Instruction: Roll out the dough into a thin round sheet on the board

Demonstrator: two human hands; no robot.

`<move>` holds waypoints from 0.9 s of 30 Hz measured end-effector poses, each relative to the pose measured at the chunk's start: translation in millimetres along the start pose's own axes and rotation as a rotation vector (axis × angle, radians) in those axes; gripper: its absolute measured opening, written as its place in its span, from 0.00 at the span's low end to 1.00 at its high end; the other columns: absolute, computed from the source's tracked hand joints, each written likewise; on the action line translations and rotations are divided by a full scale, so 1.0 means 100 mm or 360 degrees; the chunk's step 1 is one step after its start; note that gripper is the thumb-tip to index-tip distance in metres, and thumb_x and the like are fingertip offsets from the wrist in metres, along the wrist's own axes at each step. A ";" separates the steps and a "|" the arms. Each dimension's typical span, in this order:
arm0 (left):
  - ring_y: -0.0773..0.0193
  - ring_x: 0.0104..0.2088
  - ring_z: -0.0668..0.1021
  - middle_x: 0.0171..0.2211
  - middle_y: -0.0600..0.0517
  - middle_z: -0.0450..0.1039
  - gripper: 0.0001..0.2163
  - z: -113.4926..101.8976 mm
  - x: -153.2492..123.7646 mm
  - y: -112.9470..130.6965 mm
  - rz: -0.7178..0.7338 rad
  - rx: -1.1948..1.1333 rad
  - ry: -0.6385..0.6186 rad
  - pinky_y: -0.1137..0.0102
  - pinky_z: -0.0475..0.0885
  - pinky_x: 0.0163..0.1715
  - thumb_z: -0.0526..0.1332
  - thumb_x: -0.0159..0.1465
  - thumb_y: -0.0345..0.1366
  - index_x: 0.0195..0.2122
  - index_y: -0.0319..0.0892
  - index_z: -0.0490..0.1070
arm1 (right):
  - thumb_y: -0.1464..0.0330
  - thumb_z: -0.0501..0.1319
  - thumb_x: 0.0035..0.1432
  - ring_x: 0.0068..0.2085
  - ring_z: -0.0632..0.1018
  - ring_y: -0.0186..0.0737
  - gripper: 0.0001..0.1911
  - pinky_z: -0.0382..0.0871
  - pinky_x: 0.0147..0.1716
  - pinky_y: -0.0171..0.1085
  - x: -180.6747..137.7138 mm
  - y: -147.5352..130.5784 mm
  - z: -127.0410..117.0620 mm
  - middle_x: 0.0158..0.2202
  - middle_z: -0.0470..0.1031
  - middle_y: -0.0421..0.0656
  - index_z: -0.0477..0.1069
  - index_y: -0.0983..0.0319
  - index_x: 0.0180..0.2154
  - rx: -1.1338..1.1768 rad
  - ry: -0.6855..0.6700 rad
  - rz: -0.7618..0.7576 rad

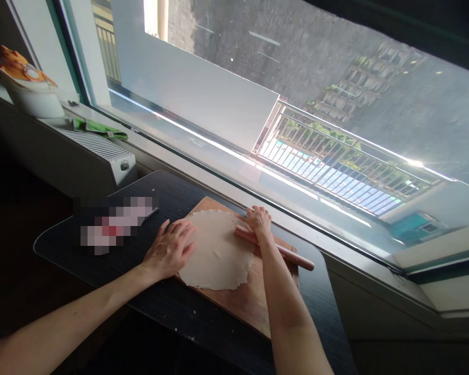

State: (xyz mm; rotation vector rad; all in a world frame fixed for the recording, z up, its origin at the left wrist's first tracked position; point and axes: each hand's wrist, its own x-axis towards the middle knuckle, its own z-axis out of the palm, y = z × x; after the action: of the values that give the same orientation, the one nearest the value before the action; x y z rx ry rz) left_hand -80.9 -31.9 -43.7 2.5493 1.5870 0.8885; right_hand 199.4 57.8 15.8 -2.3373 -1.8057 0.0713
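Note:
A thin, wide sheet of rolled dough [217, 252] with a ragged edge lies on a wooden board [250, 307]. My left hand [170, 247] rests at the dough's left edge, its fingers apart and touching the sheet. A wooden rolling pin [293, 255] lies slantwise over the right side of the board, one end upon the dough. Across that pin reaches my right hand [260, 221], palm down, fingers stretched out towards the far edge of the board. The pin passes beneath the heel of this hand or the wrist; whether the palm presses on it I cannot tell.
The board stands on a dark table [148, 307] with rounded corners, dotted with small crumbs. A blurred-out object [115, 226] lies at left. Beyond are a window sill, a radiator [121, 166], a green cloth [101, 129] and a white bucket [35, 96] with something orange.

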 end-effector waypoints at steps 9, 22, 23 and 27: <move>0.50 0.59 0.71 0.57 0.43 0.72 0.16 0.00 -0.01 -0.01 0.0022 0.0020 -0.0031 0.47 0.56 0.64 0.53 0.67 0.40 0.54 0.46 0.71 | 0.57 0.43 0.72 0.62 0.63 0.49 0.22 0.53 0.60 0.53 -0.61 0.03 0.03 0.60 0.67 0.49 0.69 0.56 0.54 0.0041 0.0014 -0.0289; 0.51 0.59 0.71 0.58 0.44 0.71 0.16 -0.02 0.00 0.01 -0.0020 0.0051 -0.0072 0.47 0.55 0.64 0.52 0.67 0.40 0.53 0.47 0.70 | 0.61 0.44 0.71 0.55 0.71 0.49 0.22 0.60 0.55 0.50 0.19 -0.01 0.00 0.54 0.72 0.52 0.74 0.60 0.48 0.0008 -0.0242 0.0011; 0.51 0.59 0.71 0.57 0.44 0.71 0.16 -0.03 0.00 0.01 -0.0019 0.0053 -0.0074 0.47 0.55 0.64 0.52 0.67 0.40 0.53 0.47 0.70 | 0.61 0.43 0.71 0.54 0.71 0.48 0.22 0.61 0.54 0.49 0.19 0.00 -0.02 0.53 0.73 0.52 0.74 0.60 0.47 0.0019 -0.0237 0.0009; 0.51 0.59 0.71 0.57 0.43 0.71 0.16 -0.03 0.00 0.01 0.0002 0.0065 -0.0079 0.46 0.55 0.64 0.52 0.68 0.40 0.54 0.46 0.70 | 0.62 0.40 0.72 0.55 0.70 0.46 0.24 0.62 0.54 0.47 -0.01 0.02 -0.09 0.53 0.73 0.48 0.73 0.56 0.48 0.0094 -0.0167 -0.0129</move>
State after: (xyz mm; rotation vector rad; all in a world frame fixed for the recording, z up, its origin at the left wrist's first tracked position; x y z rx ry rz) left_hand -82.0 -33.2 -40.9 2.5779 1.6067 0.7941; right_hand 202.1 54.9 24.4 -2.2564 -1.9172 0.2363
